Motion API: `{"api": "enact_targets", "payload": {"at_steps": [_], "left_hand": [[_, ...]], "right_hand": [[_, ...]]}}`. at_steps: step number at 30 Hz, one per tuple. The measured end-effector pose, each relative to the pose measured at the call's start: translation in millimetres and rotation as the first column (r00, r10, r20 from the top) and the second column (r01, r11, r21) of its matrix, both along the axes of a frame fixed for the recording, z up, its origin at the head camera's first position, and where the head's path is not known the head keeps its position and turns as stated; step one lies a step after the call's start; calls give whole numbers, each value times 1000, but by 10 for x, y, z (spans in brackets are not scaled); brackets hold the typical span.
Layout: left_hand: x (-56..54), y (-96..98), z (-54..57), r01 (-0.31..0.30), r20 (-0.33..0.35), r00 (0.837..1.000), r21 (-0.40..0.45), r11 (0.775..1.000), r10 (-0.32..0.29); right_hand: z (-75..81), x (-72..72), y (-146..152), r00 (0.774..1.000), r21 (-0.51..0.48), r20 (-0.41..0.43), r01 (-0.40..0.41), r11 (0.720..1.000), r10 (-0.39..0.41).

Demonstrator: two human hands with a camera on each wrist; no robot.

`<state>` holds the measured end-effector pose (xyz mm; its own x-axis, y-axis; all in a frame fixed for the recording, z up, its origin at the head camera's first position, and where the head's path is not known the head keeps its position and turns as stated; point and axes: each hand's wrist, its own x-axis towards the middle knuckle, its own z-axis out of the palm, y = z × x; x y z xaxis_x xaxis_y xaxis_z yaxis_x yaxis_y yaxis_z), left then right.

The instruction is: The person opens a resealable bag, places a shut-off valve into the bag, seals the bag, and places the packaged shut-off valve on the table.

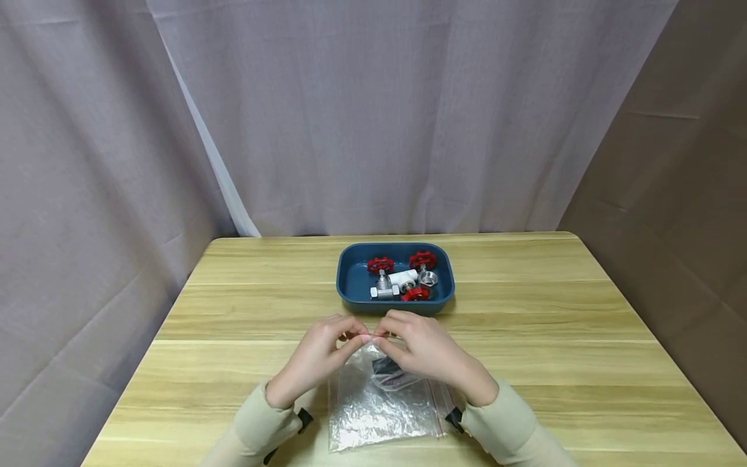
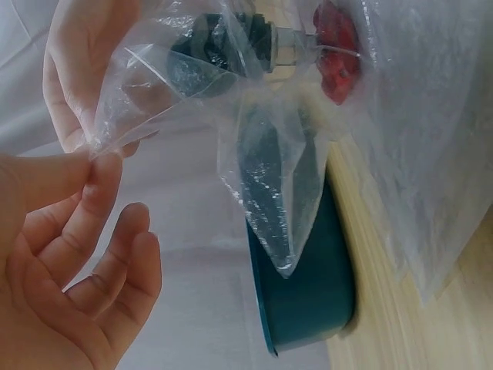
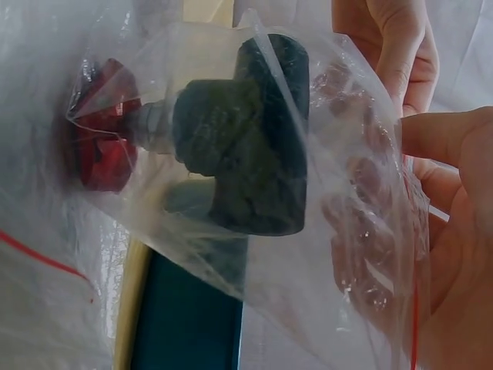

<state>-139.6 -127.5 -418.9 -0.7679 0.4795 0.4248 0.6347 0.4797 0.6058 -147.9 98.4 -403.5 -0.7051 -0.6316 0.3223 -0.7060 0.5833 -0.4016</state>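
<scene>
My left hand (image 1: 323,347) and right hand (image 1: 420,347) meet tip to tip above the table's near side. Between thumb and forefinger, each pinches the top edge of a small clear zip-lock bag (image 3: 347,254). Inside that bag hangs a valve (image 2: 219,54) with a dark green body and a red handwheel (image 3: 106,131). A red seal line runs along the bag's mouth beside my right fingers. Below lies a larger, flat clear zip-lock bag (image 1: 373,421), its red lines at the right end.
Just beyond my hands stands a blue tray (image 1: 344,298). In it lie valves with red handwheels (image 1: 422,260), a white pipe fitting (image 1: 404,277) and metal fittings (image 1: 384,292). Grey curtains (image 1: 362,117) hang behind the wooden table (image 1: 251,292).
</scene>
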Motion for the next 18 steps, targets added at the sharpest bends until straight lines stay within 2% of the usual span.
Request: {"api": "enact_targets", "payload": {"at_steps": [9, 18], "left_hand": [[-18, -4, -17, -10, -3, 1000, -12, 1000, 10], [-23, 6, -21, -10, -22, 1000, -35, 999, 9]], "right_hand": [[-36, -10, 45, 1000, -9, -28, 8, 1000, -9], [-56, -9, 85, 1000, -4, -8, 7, 1000, -7]]}}
